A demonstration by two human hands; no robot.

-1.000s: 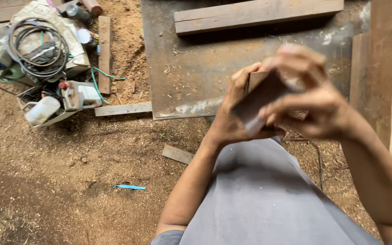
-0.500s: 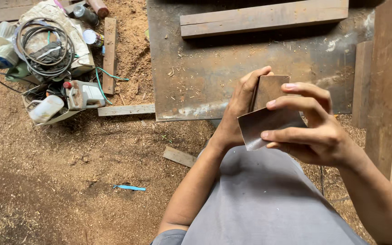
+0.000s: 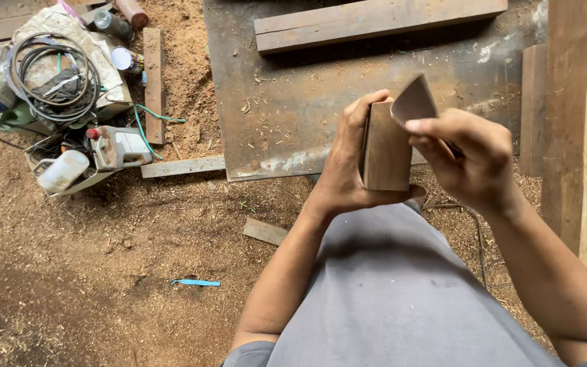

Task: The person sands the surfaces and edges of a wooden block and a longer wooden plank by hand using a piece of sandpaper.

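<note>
My left hand (image 3: 348, 173) grips a small brown wooden block (image 3: 385, 149), held upright in front of my chest with my thumb along its left edge. My right hand (image 3: 470, 160) pinches a curled piece of brownish sandpaper (image 3: 412, 102) against the block's upper right corner. The sheet's lower part is hidden behind my fingers. Both forearms reach up from my grey shirt (image 3: 402, 299).
A dark metal sheet (image 3: 293, 102) lies on the sawdust floor with a plank (image 3: 375, 20) across it. Thick timber (image 3: 579, 122) stands at the right. A heap of cables, bottles and containers (image 3: 62, 95) sits at upper left. A wood offcut (image 3: 265, 231) and blue strip (image 3: 195, 282) lie nearby.
The block has turned upright in my left hand. My right hand has shifted to the right and upward, and the sandpaper that lay over the block's face now curls at its top corner.
</note>
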